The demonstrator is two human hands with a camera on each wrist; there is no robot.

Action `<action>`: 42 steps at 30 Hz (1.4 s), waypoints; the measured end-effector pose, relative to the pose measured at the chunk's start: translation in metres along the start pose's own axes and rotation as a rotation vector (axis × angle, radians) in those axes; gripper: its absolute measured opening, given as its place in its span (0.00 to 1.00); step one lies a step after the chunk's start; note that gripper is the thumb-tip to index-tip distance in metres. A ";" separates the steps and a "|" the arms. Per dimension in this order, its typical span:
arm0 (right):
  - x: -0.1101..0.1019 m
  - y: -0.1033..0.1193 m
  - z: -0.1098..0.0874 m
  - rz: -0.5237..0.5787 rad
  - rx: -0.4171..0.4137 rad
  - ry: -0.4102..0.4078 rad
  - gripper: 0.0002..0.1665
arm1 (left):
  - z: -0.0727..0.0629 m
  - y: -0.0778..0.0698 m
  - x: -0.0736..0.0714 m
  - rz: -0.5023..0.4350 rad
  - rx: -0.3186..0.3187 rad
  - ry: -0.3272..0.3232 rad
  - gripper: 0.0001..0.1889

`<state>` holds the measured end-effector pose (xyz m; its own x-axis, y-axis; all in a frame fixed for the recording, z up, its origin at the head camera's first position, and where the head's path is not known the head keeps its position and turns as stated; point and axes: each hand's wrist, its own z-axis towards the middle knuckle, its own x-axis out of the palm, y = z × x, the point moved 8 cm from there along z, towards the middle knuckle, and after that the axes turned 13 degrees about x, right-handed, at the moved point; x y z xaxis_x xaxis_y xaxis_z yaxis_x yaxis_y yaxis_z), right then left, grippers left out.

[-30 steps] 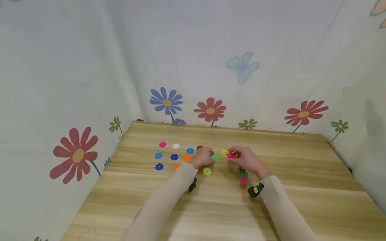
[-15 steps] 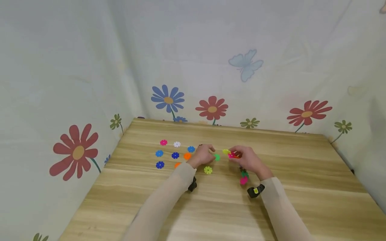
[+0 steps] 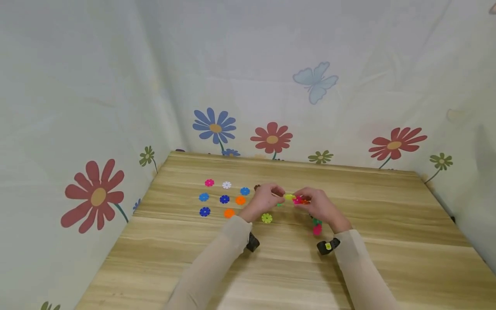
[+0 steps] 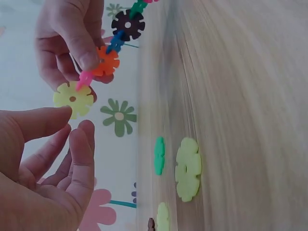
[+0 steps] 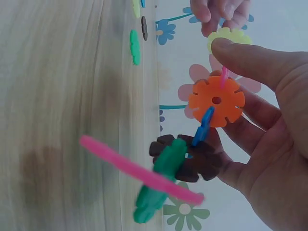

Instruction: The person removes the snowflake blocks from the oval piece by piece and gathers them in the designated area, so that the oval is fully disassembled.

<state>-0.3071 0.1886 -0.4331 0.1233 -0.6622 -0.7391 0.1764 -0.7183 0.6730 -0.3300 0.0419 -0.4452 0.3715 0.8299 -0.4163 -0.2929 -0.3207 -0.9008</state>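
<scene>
My right hand (image 3: 319,204) grips a chain of slotted, flower-shaped plastic discs, its thumb over the chain near the end. In the right wrist view the chain has a yellow disc (image 5: 236,36), an orange disc (image 5: 231,98), a blue disc (image 5: 204,126), a brown disc (image 5: 202,166), a green disc (image 5: 147,202) and a pink disc (image 5: 125,165). Another pink disc (image 4: 84,80) joins yellow to orange. My left hand (image 3: 265,199) is at the yellow end disc, one fingertip right at its rim, the other fingers loosely bent with a gap below it.
Loose discs lie on the wooden table (image 3: 186,262): a green disc (image 4: 159,156) beneath the hands, a yellow-green disc (image 3: 267,218) in front, a brown disc (image 3: 257,187) behind the left hand. Further left are several more, including an orange disc (image 3: 229,213) and a white disc (image 3: 226,185).
My left hand has let go of the green disc, which now lies on the table, and has moved right to the chain's yellow end. The right hand stays nearly still, holding the chain.
</scene>
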 end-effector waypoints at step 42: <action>0.003 0.006 -0.005 -0.023 -0.023 0.025 0.21 | -0.007 -0.009 0.004 0.113 0.220 -0.074 0.03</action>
<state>-0.3010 0.1833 -0.4314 0.1435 -0.6396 -0.7552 0.2019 -0.7281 0.6550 -0.3194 0.0450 -0.4397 0.2622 0.8284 -0.4949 -0.5165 -0.3127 -0.7971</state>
